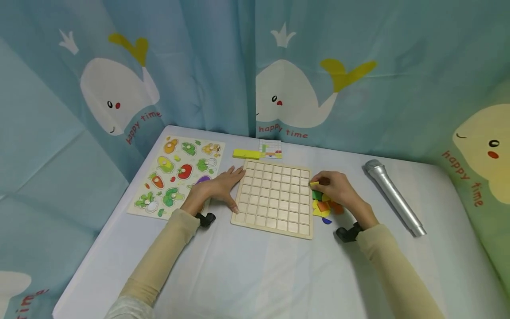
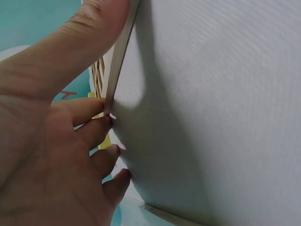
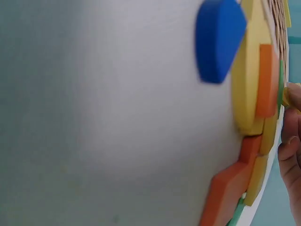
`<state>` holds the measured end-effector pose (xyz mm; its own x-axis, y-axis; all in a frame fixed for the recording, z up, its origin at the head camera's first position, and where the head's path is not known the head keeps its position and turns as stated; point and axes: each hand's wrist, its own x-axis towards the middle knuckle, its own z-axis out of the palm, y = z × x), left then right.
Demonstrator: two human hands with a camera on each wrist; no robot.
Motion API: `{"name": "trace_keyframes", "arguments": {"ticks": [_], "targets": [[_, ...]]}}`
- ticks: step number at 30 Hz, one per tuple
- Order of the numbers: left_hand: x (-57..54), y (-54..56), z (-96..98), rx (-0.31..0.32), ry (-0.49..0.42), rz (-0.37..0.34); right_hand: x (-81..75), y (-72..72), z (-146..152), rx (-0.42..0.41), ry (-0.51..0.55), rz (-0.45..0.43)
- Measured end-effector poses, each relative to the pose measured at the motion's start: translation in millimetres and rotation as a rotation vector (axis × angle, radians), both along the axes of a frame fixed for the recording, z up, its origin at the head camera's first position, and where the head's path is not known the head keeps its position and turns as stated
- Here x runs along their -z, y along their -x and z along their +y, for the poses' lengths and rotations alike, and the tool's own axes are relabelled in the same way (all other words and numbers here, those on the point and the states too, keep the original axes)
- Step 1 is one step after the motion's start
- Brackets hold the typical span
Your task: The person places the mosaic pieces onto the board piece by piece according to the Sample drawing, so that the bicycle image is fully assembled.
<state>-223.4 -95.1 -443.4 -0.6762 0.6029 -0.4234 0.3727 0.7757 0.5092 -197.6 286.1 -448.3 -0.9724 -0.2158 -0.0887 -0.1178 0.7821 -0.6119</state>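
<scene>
A light wooden grid board (image 1: 275, 199) lies flat in the middle of the table. My left hand (image 1: 220, 187) rests at its left edge, thumb and fingers spread out; in the left wrist view the fingertips (image 2: 112, 123) touch the board's side. At the right edge, my right hand (image 1: 338, 188) pinches a small yellow piece (image 1: 314, 183) between thumb and finger. Below that hand is a heap of flat coloured pieces, with a green piece (image 1: 317, 195), an orange piece (image 3: 267, 80) on yellow ones, and a blue piece (image 3: 220, 40) nearest the camera.
A vegetable puzzle board (image 1: 184, 172) lies to the left, partly under my left forearm. Behind the grid board are a yellow block (image 1: 246, 153) and a printed pattern card (image 1: 271, 146). A silver microphone (image 1: 395, 197) lies at the right. Curtains (image 1: 223, 66) surround the table.
</scene>
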Motion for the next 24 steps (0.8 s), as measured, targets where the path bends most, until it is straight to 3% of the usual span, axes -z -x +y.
{"name": "trace_keyframes", "arguments": {"ticks": [13, 24], "targets": [[0.3, -1.5, -4.4, -0.024, -0.050, -0.006, -12.1, 6.2, -28, -0.031, 0.071, -0.014], [3.4, -1.3, -2.6, -0.035, -0.088, -0.011, -11.2, 15.2, -56, -0.055, 0.108, -0.042]]}}
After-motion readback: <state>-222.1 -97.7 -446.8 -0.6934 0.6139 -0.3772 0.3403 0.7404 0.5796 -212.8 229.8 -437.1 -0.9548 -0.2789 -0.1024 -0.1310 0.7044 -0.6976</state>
